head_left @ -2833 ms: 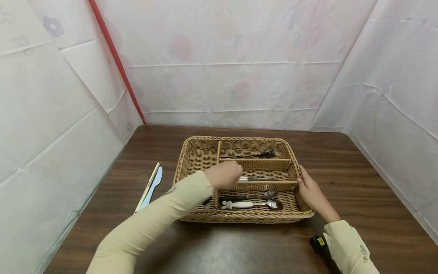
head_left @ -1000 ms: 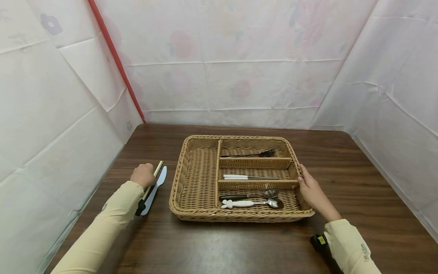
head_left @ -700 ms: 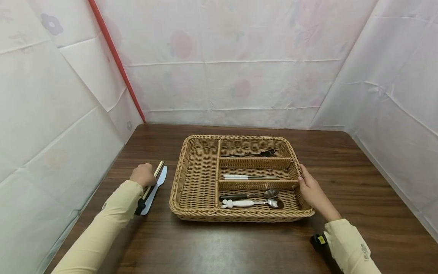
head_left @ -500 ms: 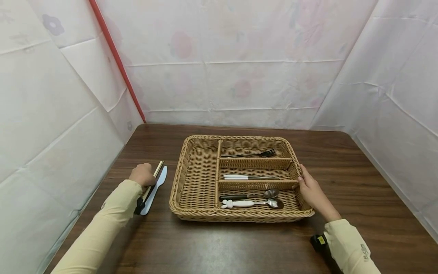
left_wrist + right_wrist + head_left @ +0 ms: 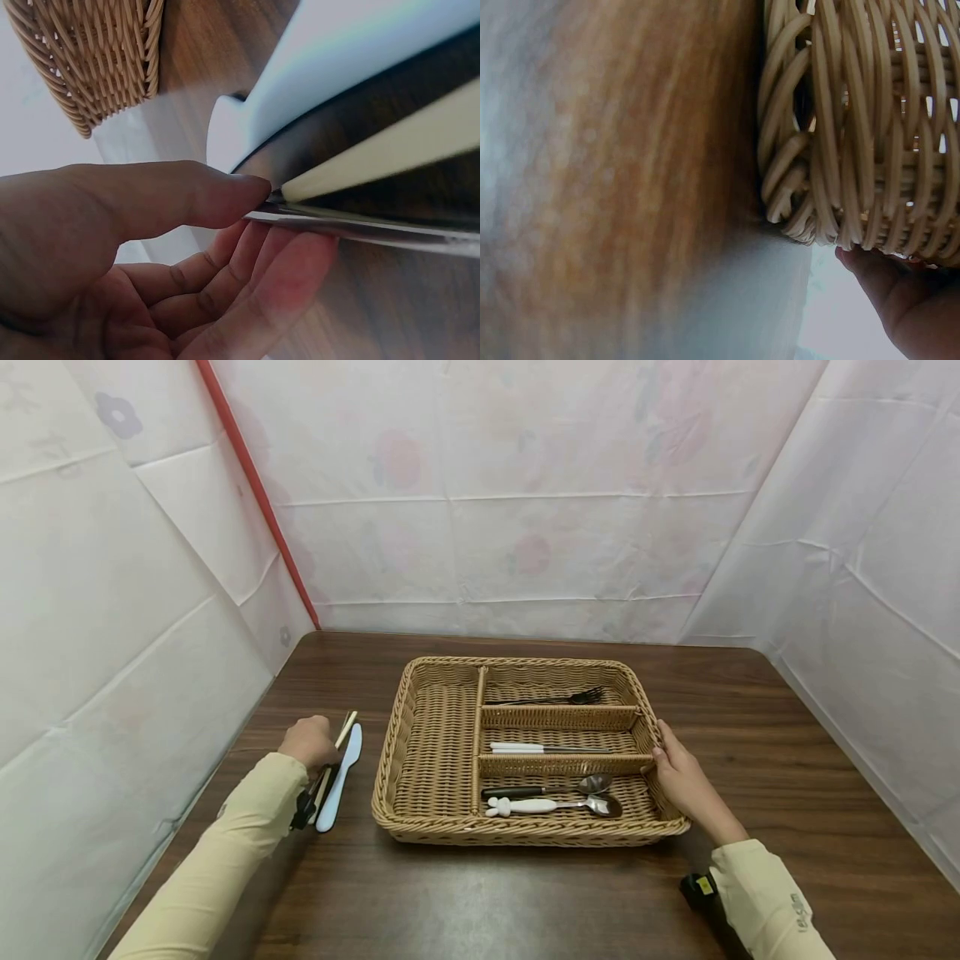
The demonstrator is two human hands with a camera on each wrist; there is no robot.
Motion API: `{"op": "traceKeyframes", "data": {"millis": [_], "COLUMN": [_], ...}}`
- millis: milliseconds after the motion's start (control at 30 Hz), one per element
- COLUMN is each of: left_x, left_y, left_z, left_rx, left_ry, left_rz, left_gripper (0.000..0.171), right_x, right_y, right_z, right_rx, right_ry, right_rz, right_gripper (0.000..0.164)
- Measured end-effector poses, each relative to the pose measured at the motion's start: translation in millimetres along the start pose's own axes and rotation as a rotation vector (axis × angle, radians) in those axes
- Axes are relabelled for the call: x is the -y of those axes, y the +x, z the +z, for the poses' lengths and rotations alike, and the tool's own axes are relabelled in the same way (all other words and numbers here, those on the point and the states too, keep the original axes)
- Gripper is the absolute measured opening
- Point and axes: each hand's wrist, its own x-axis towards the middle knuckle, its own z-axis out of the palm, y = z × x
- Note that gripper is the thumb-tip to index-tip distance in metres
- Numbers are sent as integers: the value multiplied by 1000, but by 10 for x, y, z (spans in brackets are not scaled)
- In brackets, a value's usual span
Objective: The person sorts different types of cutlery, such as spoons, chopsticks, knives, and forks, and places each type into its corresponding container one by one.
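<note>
At the table's left side, my left hand pinches a thin, shiny metal utensil between thumb and fingers. Its kind I cannot tell, since it shows edge-on. Right beside it lies a cream-coloured chopstick-like stick, partly hidden by the hand in the head view. A pale blue knife rests on the table just to the right. My right hand grips the right rim of a wicker cutlery basket, thumb at the inner side.
Inside the basket, a dark fork lies in the back compartment and white-handled chopsticks in the middle one. A black-handled spoon and a white rabbit-handled spoon share the front. White curtains enclose the wooden table.
My left hand has moved from over the basket to the table's left side, then slightly further left. The blue knife has turned a little. My right hand has stayed on the basket rim.
</note>
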Motion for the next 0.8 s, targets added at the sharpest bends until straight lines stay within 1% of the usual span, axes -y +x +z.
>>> {"op": "traceKeyframes", "data": {"millis": [133,267,333,433,533,700,800], "left_x": [-52,-113,-158,-256,-355,-575,-728], "left_y": [-13,10,18,7,6,-3,-5], "left_z": [-73,-174,-209,-247,-275,-301,-291], "left_rx": [-17,-58,-83,-124,-167,-226,-275], "left_ry": [6,51,88,135,163,175,190], "left_rz": [16,66,99,147,193,268,333], "left_gripper": [12,6,3,6,8,11,12], "right_x": [-2,-9,-9,-8,-7,-12,-12], "right_y": [0,-1,-4,-8,-9,-7,-2], "right_z": [1,6,8,9,11,14,12], "right_rx": [-3,-5,-5,0,3,-4,-5], "right_ry": [4,8,10,14,17,13,11], "right_rz": [-3,-6,-6,-5,-7,-14,-17], "right_gripper": [55,55,55,56,56,55,55]}}
